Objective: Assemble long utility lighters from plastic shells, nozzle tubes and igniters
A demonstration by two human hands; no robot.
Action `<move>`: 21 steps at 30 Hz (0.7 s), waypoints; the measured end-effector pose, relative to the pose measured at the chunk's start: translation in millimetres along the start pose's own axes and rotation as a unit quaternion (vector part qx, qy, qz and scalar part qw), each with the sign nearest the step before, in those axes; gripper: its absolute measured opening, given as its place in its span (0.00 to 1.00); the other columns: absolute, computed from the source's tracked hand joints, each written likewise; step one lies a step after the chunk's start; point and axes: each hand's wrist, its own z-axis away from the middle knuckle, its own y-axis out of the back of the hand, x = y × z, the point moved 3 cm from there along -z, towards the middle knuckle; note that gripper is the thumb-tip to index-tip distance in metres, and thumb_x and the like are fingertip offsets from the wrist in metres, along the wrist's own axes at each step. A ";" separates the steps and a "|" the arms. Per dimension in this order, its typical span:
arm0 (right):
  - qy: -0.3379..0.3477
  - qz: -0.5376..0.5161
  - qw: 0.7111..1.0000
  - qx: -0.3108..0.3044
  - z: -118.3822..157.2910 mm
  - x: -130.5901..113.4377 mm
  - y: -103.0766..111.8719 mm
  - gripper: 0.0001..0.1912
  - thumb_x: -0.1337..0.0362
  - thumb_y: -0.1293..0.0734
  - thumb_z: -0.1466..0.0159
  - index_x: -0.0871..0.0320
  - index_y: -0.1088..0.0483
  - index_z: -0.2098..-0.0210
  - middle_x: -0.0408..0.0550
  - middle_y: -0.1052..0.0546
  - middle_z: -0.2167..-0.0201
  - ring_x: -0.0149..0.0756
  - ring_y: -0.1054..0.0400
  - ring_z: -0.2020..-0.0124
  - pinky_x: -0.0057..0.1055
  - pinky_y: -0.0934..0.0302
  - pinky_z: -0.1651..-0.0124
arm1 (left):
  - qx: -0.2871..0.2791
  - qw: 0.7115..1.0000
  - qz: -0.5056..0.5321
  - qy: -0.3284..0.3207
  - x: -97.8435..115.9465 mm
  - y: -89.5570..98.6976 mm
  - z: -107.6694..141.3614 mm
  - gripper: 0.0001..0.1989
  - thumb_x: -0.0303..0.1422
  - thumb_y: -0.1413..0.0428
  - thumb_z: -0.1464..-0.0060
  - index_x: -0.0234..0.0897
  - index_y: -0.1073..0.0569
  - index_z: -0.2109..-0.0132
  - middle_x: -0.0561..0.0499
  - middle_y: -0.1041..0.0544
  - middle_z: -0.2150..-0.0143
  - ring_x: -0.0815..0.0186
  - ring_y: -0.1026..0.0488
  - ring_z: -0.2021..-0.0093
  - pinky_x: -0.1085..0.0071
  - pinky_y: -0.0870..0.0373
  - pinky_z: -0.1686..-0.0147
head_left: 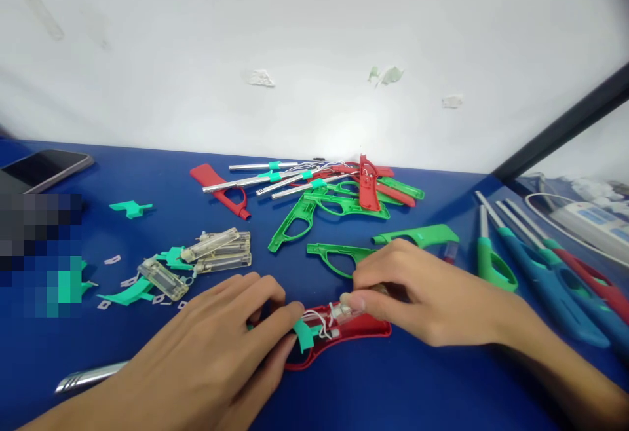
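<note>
My left hand [230,329] is closed on the trigger end of an open red lighter casing [368,329], its fingers covering much of that end. Beside its thumb a teal trigger [305,335] sits in the casing, with white wires [322,318] looping next to it. With thumb and fingers, my right hand [417,293] pinches a clear fuel tank [345,314] at the handle part of the casing; whether the tank is fully seated cannot be seen. A silver barrel [91,377] sticks out from under my left forearm.
Left of centre lie several clear fuel tanks [223,261] and teal triggers [130,292]. Behind are green casing halves [295,221], a red casing half [221,192] and metal barrels [255,179]. Whole lighters [545,287] lie at right, near a power strip [597,224]. A phone [44,168] is far left.
</note>
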 end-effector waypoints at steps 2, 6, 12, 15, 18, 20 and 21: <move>0.000 0.000 1.000 0.005 0.1 -0.3 0.0 0.23 0.58 0.34 0.26 0.57 0.45 0.75 0.36 0.41 0.79 0.28 0.47 0.77 0.35 0.56 0.68 | -0.008 1.000 0.002 0.001 0.2 0.3 0.3 0.19 0.24 0.54 0.30 0.42 0.30 0.38 0.48 0.24 0.51 0.60 0.25 0.54 0.61 0.27 0.54; -0.005 0.000 1.000 0.013 0.4 -0.2 -0.2 0.24 0.59 0.34 0.27 0.57 0.45 0.76 0.36 0.41 0.79 0.27 0.47 0.77 0.35 0.56 0.68 | -0.020 1.000 0.008 0.013 -0.5 -0.1 1.6 0.19 0.23 0.54 0.30 0.44 0.31 0.38 0.48 0.25 0.49 0.60 0.26 0.51 0.61 0.28 0.52; -0.006 0.002 1.000 0.013 -0.5 -0.8 -1.0 0.24 0.58 0.33 0.27 0.57 0.45 0.76 0.35 0.40 0.79 0.27 0.47 0.77 0.35 0.56 0.69 | -0.012 1.000 0.012 0.006 -1.5 0.0 2.5 0.19 0.23 0.54 0.30 0.43 0.31 0.38 0.48 0.25 0.49 0.60 0.26 0.52 0.61 0.29 0.52; -0.007 0.003 1.000 0.013 -0.3 -1.3 -1.0 0.24 0.58 0.33 0.26 0.57 0.45 0.76 0.35 0.40 0.79 0.27 0.47 0.77 0.35 0.56 0.69 | -0.009 1.000 0.013 0.002 -0.9 0.6 1.8 0.18 0.24 0.54 0.29 0.42 0.30 0.39 0.48 0.25 0.50 0.60 0.26 0.52 0.61 0.28 0.52; -0.002 0.000 1.000 0.006 0.5 -2.4 -1.5 0.24 0.58 0.34 0.26 0.57 0.44 0.76 0.35 0.39 0.79 0.27 0.46 0.77 0.35 0.56 0.68 | -0.003 1.000 0.012 -0.003 -0.7 1.3 0.2 0.17 0.24 0.54 0.29 0.41 0.30 0.39 0.47 0.24 0.51 0.60 0.25 0.54 0.61 0.27 0.55; -0.003 -0.001 1.000 0.002 1.0 -2.6 -1.8 0.23 0.59 0.34 0.26 0.57 0.44 0.75 0.36 0.39 0.79 0.27 0.46 0.77 0.35 0.56 0.68 | -0.010 1.000 0.011 -0.006 -0.8 1.2 -1.0 0.18 0.23 0.54 0.30 0.41 0.31 0.39 0.47 0.24 0.51 0.60 0.25 0.54 0.61 0.27 0.54; -0.004 -0.001 1.000 0.002 1.1 -2.6 -1.7 0.23 0.59 0.34 0.26 0.57 0.44 0.75 0.36 0.39 0.79 0.27 0.46 0.77 0.35 0.56 0.68 | -0.013 1.000 0.010 -0.007 -0.9 1.0 -1.7 0.18 0.23 0.54 0.30 0.41 0.31 0.39 0.47 0.24 0.51 0.60 0.25 0.53 0.61 0.27 0.54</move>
